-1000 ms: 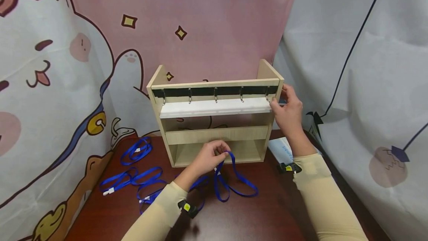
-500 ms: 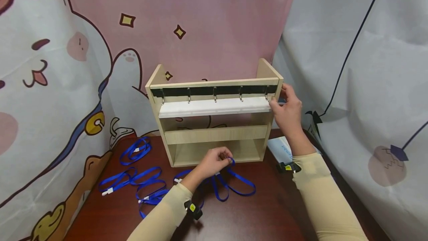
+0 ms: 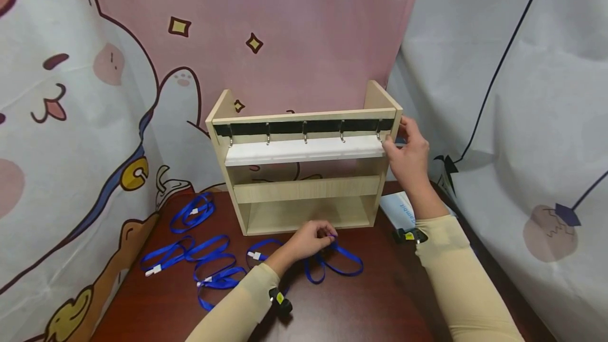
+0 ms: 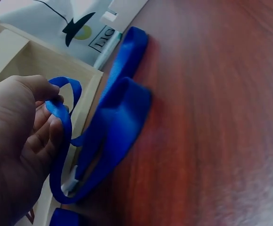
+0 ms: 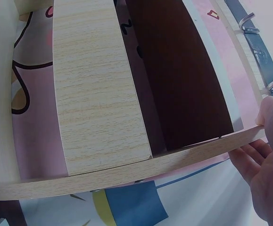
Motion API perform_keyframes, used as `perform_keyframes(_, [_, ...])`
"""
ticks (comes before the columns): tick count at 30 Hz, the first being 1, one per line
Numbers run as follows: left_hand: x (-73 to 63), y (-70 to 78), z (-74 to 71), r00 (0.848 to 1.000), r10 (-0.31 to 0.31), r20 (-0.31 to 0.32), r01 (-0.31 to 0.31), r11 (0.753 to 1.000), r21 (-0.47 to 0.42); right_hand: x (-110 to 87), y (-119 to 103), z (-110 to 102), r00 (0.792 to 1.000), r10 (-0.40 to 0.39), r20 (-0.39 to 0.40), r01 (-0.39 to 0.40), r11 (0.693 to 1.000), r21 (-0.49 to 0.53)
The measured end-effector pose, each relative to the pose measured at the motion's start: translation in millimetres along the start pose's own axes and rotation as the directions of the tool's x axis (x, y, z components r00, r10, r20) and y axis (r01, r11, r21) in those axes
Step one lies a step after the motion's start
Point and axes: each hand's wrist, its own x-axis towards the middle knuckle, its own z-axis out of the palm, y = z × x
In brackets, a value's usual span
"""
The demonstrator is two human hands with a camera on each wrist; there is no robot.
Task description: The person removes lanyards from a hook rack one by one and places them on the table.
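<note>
A pale wooden rack [image 3: 309, 189] stands on the dark red table, with a row of metal hooks [image 3: 305, 132] along a black strip near its top. My right hand [image 3: 410, 158] grips the rack's right side panel; in the right wrist view the thumb and fingers lie on either side of that panel [image 5: 188, 157]. Just in front of the rack's base, my left hand [image 3: 311, 239] pinches a blue lanyard [image 4: 127, 110] between thumb and fingers. Its loops [image 3: 349, 267] rest on the table, and a white clip [image 4: 70, 181] shows below the fingers.
More blue lanyards [image 3: 214, 249] with white clips lie on the table to the left. A white board [image 3: 304, 151] spans the rack below the hooks. Right of the rack lies a light blue printed packet [image 3: 399, 210]. Printed curtains [image 3: 304, 30] hang behind and at the sides.
My left hand has come down toward the table and slightly right, lowering the pinched part of the lanyard. My right hand keeps its grip on the rack's side.
</note>
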Motion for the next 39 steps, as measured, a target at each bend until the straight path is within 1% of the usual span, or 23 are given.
perform_keyframes(2, [-0.3, -1.4, 3.2, 1.000, -0.005, 0.017, 0.005, 1.000, 0.017, 0.0, 0.1, 0.4, 1.000, 0.001, 0.001, -0.001, 1.000, -0.001])
perform_keyframes(6, [-1.2, -1.2, 7.2, 0.998, -0.006, 0.066, 0.005, 1.000, 0.019, -0.3, 0.3, 1.2, 1.000, 0.005, 0.003, -0.005, 1.000, -0.002])
perform_keyframes(12, [-3.5, 1.7, 9.4, 0.992, 0.019, 0.122, -0.020, 1.000, 0.004, -1.0, 0.7, 2.6, 1.000, 0.009, 0.006, -0.009, 1.000, -0.004])
perform_keyframes(20, [-4.3, 4.5, 9.1, 0.989, 0.060, 0.132, -0.064, 0.998, 0.025, -2.1, 1.3, 3.7, 1.000, 0.019, 0.003, -0.019, 1.000, 0.002])
perform_keyframes(25, [-3.4, 9.7, 5.6, 0.990, 0.064, 0.128, -0.066, 0.998, 0.009, 0.4, 3.5, 4.7, 1.000, 0.011, -0.002, -0.011, 1.000, -0.003])
perform_keyframes(29, [-5.1, 14.2, 3.3, 0.990, 0.060, 0.127, -0.060, 0.998, 0.001, 0.6, 4.5, 3.5, 1.000, 0.015, 0.012, -0.015, 1.000, 0.007])
perform_keyframes(32, [-9.2, 17.7, -0.9, 0.991, 0.058, 0.124, -0.060, 0.998, 0.013, -1.2, 5.7, 1.0, 0.999, 0.025, 0.029, -0.025, 1.000, 0.016])
perform_keyframes(35, [-14.8, 20.8, -8.8, 0.992, 0.067, 0.110, -0.070, 0.997, 0.020, -3.1, 5.9, -3.7, 0.999, 0.024, 0.042, -0.025, 0.999, 0.020])
perform_keyframes(37, [-20.2, 24.1, -17.7, 0.992, 0.077, 0.096, -0.079, 0.997, 0.018, -3.2, 5.7, -7.2, 0.998, 0.015, 0.054, -0.016, 1.000, 0.019])
perform_keyframes(39, [-27.8, 27.6, -29.9, 0.993, 0.084, 0.080, -0.086, 0.996, 0.024, -2.1, 5.2, -10.3, 0.997, 0.006, 0.075, -0.007, 1.000, 0.012])
